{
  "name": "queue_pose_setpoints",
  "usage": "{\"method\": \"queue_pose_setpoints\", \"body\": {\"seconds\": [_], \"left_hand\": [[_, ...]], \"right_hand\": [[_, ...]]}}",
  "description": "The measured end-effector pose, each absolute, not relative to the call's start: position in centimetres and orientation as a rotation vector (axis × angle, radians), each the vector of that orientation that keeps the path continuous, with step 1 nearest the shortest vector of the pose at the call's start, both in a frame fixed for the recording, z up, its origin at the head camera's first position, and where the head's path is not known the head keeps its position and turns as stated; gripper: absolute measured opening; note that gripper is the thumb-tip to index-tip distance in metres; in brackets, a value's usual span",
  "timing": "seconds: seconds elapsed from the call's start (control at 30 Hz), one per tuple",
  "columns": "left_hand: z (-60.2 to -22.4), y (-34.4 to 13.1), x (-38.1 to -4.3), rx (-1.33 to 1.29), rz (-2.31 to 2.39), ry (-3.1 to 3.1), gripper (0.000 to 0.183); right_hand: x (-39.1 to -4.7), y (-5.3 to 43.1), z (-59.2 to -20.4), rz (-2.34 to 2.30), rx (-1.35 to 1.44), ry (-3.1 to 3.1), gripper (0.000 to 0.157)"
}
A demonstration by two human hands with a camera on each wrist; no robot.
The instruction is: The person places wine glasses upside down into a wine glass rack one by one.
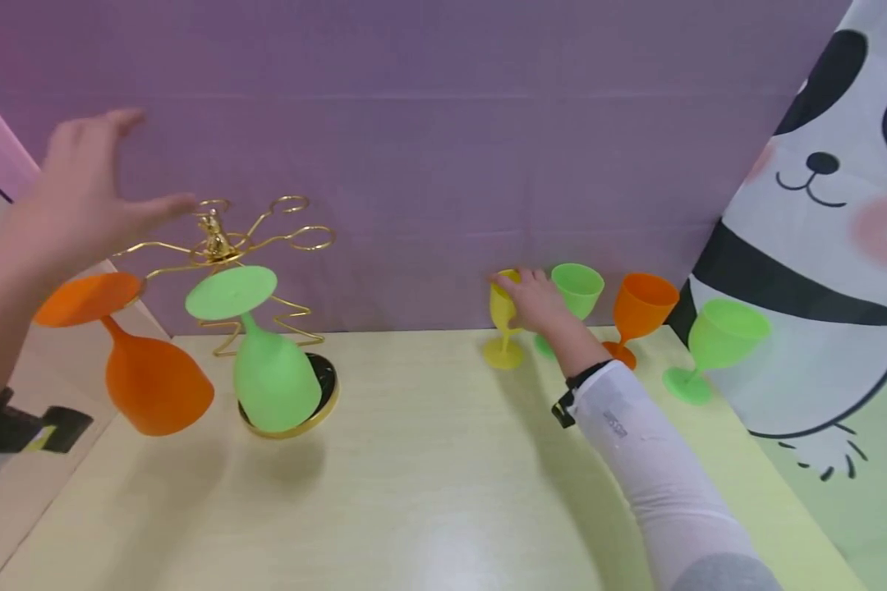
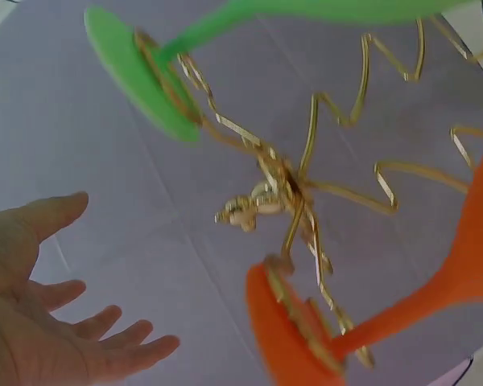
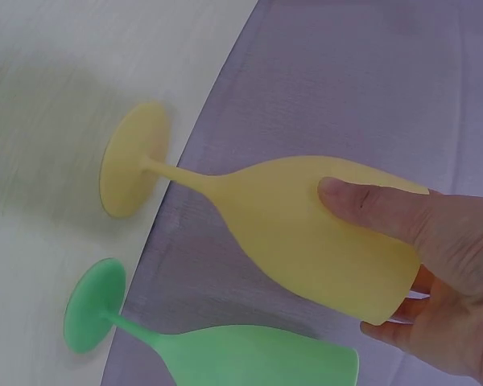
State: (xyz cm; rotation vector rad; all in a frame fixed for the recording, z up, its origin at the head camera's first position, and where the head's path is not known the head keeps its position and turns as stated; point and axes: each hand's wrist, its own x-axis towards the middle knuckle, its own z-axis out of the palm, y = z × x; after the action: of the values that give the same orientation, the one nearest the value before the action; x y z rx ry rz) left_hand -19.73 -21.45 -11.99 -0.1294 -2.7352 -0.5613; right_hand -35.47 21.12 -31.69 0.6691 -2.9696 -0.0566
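Observation:
My right hand (image 1: 538,302) grips the bowl of a yellow goblet (image 3: 306,229) near its rim, thumb on one side and fingers on the other. The goblet stands upright at the back of the table. Raised at the left, my left hand (image 1: 81,193) holds nothing, its fingers and thumb spread apart. It is nearest to a gold wire rack (image 1: 218,246) with looped arms. From that rack hang an orange goblet (image 1: 155,386) and a green goblet (image 1: 277,377), both upside down by their feet.
Right of the yellow goblet stand a green goblet (image 1: 578,287), an orange goblet (image 1: 643,305) and a light green goblet (image 1: 724,332), all upright. The rack's round black base (image 1: 328,377) rests on the pale table (image 1: 414,484). Behind is a purple backdrop (image 1: 429,164); a panda print (image 1: 813,246) stands right.

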Motion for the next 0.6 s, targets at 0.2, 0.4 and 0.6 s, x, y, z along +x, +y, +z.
{"method": "queue_pose_setpoints", "body": {"seconds": [0.2,0.4,0.6], "left_hand": [[-10.2,-22.3,-23.0,-0.076,-0.543,-2.858,0.093],[-11.0,-22.4,-25.4,-0.068,-0.531,-2.990,0.091],[-11.5,-21.9,-27.9,-0.041,-0.385,-3.142,0.090]], "right_hand": [[-35.3,21.3,-31.6,-0.037,0.672,-2.979,0.084],[-35.1,21.3,-31.5,-0.028,0.686,-2.971,0.083],[-35.3,21.6,-31.6,-0.052,0.675,-2.986,0.084]]}}
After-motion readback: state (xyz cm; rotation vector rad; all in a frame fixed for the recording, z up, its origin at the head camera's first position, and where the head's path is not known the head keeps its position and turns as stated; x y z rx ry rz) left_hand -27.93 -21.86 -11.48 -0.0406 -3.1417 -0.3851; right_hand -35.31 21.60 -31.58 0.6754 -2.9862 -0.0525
